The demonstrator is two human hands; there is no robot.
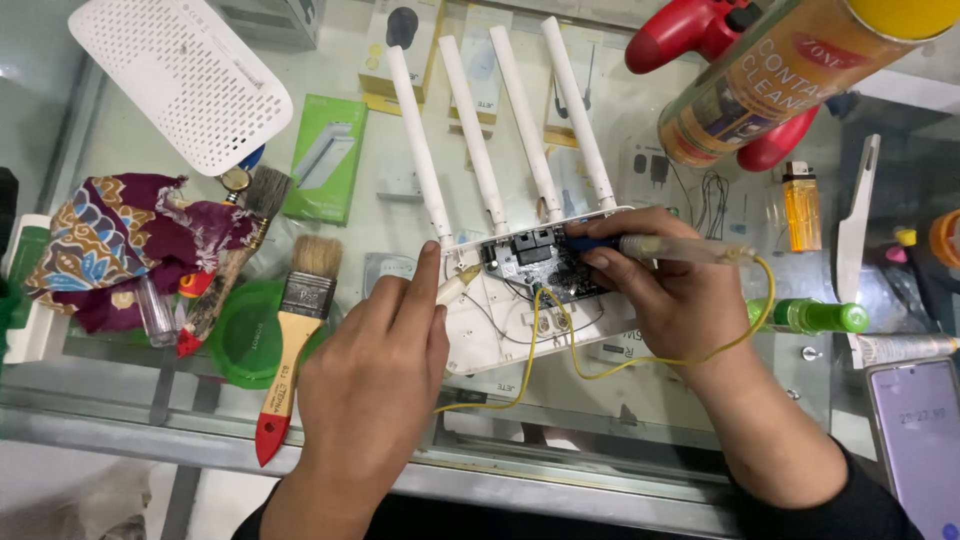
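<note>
An opened white router [500, 310] with several white antennas [500, 130] lies on the glass counter [620, 400], its dark circuit board [540, 265] exposed. My right hand [670, 290] holds a clear pen-like tool [660, 247] with a blue tip resting on the board; a yellow wire [560, 355] trails from the tool across the router. My left hand [380, 370] rests on the router's left edge, its index finger pressing down beside the antenna base.
Two paintbrushes [295, 330] and a patterned cloth [120, 240] lie at left, with a white perforated cover [180, 80] above. A spray can [790, 70], red game controller [700, 30], orange lighter [800, 205], green bottle [815, 317] and phone [920, 440] sit at right.
</note>
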